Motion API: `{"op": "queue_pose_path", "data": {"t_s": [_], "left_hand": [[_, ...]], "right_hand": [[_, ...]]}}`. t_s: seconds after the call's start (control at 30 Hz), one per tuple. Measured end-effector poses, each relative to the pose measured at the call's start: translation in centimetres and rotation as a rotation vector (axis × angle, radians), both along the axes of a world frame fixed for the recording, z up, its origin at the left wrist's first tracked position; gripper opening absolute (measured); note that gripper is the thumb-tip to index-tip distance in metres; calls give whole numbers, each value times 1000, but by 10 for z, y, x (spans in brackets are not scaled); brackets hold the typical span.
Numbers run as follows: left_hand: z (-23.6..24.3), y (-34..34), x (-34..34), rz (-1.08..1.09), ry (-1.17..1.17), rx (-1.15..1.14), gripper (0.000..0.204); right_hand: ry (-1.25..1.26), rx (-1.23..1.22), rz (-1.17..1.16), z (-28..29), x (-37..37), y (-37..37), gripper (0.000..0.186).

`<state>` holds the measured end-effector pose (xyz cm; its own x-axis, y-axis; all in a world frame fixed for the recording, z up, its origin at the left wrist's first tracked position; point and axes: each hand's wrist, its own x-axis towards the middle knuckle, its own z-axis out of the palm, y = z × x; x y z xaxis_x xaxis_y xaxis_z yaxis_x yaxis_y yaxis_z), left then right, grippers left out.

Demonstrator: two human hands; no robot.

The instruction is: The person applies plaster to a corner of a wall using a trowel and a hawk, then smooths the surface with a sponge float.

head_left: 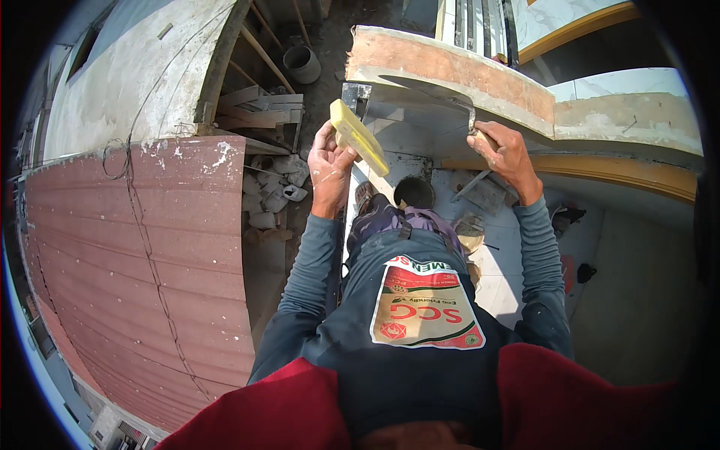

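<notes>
My left hand (330, 169) is closed round a yellow plastering float (361, 142), held up on edge in front of the wall. My right hand (502, 154) grips the handle of a trowel. The dark, narrow trowel blade (431, 91) points left along the wall's face, just below its top edge; I cannot tell if it touches. That wall (450, 64) has a rough reddish-brown top strip and a grey rendered face. Both hands are at about the same height, apart from each other.
Below me a dark bucket (414, 193) stands on pale tiles near my feet. To the left lies a reddish corrugated roof (142, 255) with a loose cable (142, 217). Rubble bags (274, 191), wooden planks (259, 116) and a grey bucket (301, 64) sit lower down beyond it.
</notes>
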<state>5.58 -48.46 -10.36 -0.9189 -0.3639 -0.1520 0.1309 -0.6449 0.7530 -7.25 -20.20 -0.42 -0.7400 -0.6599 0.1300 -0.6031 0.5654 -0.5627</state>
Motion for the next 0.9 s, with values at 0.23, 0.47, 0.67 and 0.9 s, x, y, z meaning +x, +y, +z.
{"op": "queue_pose_path", "data": {"t_s": [0.23, 0.47, 0.67, 0.9], "left_hand": [[-5, 25, -36, 244, -38, -469, 39], [-24, 43, -69, 454, -3, -633, 37], [-21, 82, -79, 548, -127, -759, 35], [-17, 183, -77, 282, 66, -1000, 35]], "right_hand": [[-22, -190, -181, 8, 30, 44, 29], [-98, -233, -319, -10, 68, 102, 28], [-276, -246, -486, -26, 104, 160, 26], [-379, -293, -598, -31, 119, 185, 27]]}}
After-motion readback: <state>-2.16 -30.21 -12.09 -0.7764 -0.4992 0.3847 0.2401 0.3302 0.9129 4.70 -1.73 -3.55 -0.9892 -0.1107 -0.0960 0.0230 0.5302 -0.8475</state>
